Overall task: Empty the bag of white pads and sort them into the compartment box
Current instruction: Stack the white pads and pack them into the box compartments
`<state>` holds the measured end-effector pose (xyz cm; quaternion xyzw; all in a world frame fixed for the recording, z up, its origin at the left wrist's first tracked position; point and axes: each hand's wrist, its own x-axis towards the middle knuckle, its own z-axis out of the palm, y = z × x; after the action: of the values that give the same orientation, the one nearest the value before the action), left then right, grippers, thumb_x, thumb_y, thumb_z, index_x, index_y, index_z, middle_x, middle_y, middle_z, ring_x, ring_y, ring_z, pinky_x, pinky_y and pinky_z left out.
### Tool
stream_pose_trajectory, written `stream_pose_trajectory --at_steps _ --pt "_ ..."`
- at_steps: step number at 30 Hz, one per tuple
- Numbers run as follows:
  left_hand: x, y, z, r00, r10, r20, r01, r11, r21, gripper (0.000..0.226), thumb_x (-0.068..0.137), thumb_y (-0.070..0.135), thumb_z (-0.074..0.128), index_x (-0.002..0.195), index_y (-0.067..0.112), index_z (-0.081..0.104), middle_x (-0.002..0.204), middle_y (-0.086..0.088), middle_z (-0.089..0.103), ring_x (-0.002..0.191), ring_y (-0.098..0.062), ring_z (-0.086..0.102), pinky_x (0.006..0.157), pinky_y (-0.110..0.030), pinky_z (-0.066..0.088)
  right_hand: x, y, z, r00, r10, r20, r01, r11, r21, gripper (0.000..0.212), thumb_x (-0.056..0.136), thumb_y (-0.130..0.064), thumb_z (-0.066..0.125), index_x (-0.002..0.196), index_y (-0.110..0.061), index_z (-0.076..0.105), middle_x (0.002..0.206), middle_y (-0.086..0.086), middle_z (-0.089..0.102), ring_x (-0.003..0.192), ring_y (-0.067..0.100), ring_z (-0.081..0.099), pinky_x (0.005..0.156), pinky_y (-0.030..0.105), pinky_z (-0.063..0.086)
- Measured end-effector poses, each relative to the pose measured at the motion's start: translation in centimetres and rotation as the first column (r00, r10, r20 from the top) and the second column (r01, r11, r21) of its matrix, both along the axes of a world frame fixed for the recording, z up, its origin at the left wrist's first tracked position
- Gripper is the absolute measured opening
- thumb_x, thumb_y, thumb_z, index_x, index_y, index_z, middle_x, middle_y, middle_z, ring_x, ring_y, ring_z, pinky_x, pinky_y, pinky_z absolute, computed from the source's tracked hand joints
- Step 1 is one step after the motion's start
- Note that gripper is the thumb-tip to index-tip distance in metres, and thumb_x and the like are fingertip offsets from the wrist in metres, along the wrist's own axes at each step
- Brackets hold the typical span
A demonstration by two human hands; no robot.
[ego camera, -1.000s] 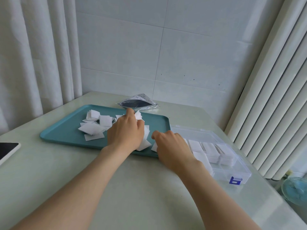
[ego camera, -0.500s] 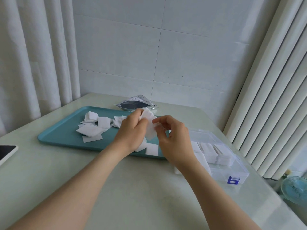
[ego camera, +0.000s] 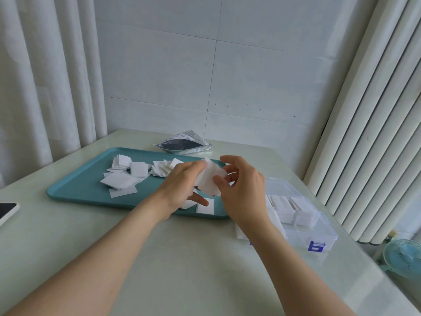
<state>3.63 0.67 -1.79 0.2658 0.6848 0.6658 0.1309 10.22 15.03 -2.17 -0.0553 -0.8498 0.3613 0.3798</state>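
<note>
Above the right end of the teal tray (ego camera: pixel 75 190), my left hand (ego camera: pixel 180 185) grips a stack of white pads (ego camera: pixel 208 179). My right hand (ego camera: pixel 243 190) pinches the same stack at its right edge with thumb and fingers. Several loose white pads (ego camera: pixel 127 174) lie scattered on the tray's left and middle. One single pad (ego camera: pixel 205 205) lies near the tray's front edge. The clear compartment box (ego camera: pixel 319 238) stands right of the tray, with stacked pads (ego camera: pixel 293 210) in its compartments. The emptied bag (ego camera: pixel 182 144) lies flat behind the tray.
A phone (ego camera: pixel 6 212) lies at the table's left edge. Curtains hang on the left and a ribbed white radiator stands on the right. A small blue fan (ego camera: pixel 403 258) sits low beyond the table's right edge. The pale green table (ego camera: pixel 182 258) runs to the tiled wall.
Both hands rose from the tray's front edge. The left hand lifted a stack of pads off the tray, and the right hand came in to pinch its right side.
</note>
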Motion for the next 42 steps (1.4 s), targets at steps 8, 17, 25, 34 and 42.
stream_pose_trajectory --at_steps 8,17,25,34,42 --pt "0.3 0.2 0.1 0.997 0.066 0.036 -0.066 0.998 0.011 0.026 0.107 0.019 0.049 0.105 0.017 0.075 0.102 -0.015 0.072 0.086 -0.032 0.074 0.074 -0.053 0.064 0.3 0.7 0.5 1.000 0.006 0.000 -0.006 0.982 -0.187 0.027 0.085 -0.014 0.080 0.109 -0.025 0.073 0.081 -0.009 0.073 0.078 0.004 0.069 0.073 0.011 0.051" --pt "0.3 -0.1 0.3 0.949 -0.227 0.219 0.210 0.973 0.097 0.048 0.108 0.026 0.029 0.120 -0.001 0.067 0.109 -0.029 0.069 0.089 -0.036 0.070 0.072 -0.043 0.058 1.0 0.4 1.1 0.983 0.183 -0.019 -0.177 0.917 -0.358 0.012 0.086 -0.004 0.081 0.095 -0.011 0.077 0.077 0.002 0.078 0.068 0.015 0.076 0.065 0.023 0.059" --pt "0.8 0.0 0.4 0.970 -0.195 0.147 0.198 0.980 -0.005 0.027 0.100 0.007 0.040 0.102 0.001 0.066 0.085 -0.018 0.060 0.070 -0.027 0.059 0.057 -0.033 0.051 0.8 -0.1 0.5 0.997 0.065 0.045 -0.070 0.992 0.102 0.040 0.086 -0.019 0.075 0.124 -0.026 0.069 0.115 -0.012 0.065 0.094 -0.001 0.062 0.080 0.003 0.039" --pt "0.8 -0.1 0.5 0.979 -0.149 0.141 0.166 0.979 -0.121 0.015 0.100 0.017 0.056 0.092 0.014 0.069 0.086 -0.009 0.071 0.078 -0.023 0.066 0.067 -0.033 0.054 0.9 -0.5 -0.3 0.974 0.078 0.213 -0.154 0.919 0.364 0.082 0.077 -0.037 0.081 0.150 -0.025 0.046 0.121 -0.012 0.065 0.112 0.012 0.057 0.099 0.030 0.043" --pt "0.6 -0.4 0.3 0.968 -0.197 0.156 0.211 0.974 -0.078 0.010 0.100 0.014 0.063 0.102 0.015 0.073 0.092 -0.007 0.075 0.085 -0.024 0.069 0.069 -0.033 0.056 1.2 -0.8 0.2 0.951 0.206 0.230 -0.248 0.954 0.169 0.079 0.075 -0.036 0.073 0.149 -0.025 0.047 0.130 -0.012 0.063 0.115 0.010 0.059 0.092 0.023 0.052"
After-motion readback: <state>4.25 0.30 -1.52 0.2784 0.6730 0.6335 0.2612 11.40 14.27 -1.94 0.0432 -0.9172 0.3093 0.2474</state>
